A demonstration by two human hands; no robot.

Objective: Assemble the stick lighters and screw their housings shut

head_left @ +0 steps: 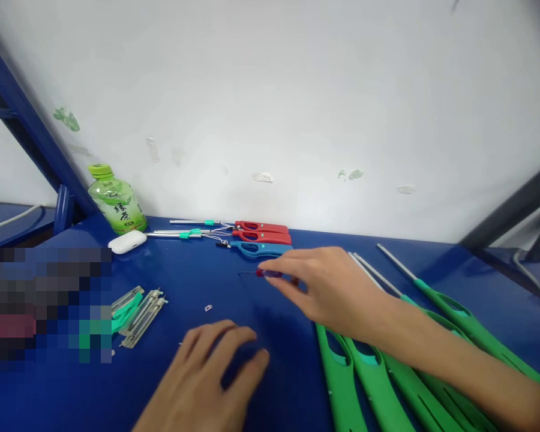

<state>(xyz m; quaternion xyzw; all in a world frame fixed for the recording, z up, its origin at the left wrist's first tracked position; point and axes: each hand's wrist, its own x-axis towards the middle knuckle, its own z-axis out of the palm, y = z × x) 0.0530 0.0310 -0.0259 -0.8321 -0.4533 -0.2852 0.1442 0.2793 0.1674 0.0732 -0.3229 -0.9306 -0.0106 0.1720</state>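
My right hand (328, 288) is pinched on a small screwdriver (263, 273) with a red handle, held above the blue table, its thin shaft pointing left. Fingers curved and apart, my left hand (209, 375) rests low over the tabletop with nothing seen in it. A tiny pale part (208, 308) lies just beyond its fingers. Under and beside my right forearm are several green long-nosed lighters (342, 375), side by side with metal tubes pointing away. Farther left sit narrow clear fuel tanks (143, 318) and a teal plastic piece (126, 312).
Along the white wall lie two red lighter bodies (263, 235) and a blue one (265, 249), wired to metal tubes (180, 233). A green tea bottle (118, 201) and a white earbud case (127, 242) stand at the back left. Blue frame posts (31, 114) border the table.
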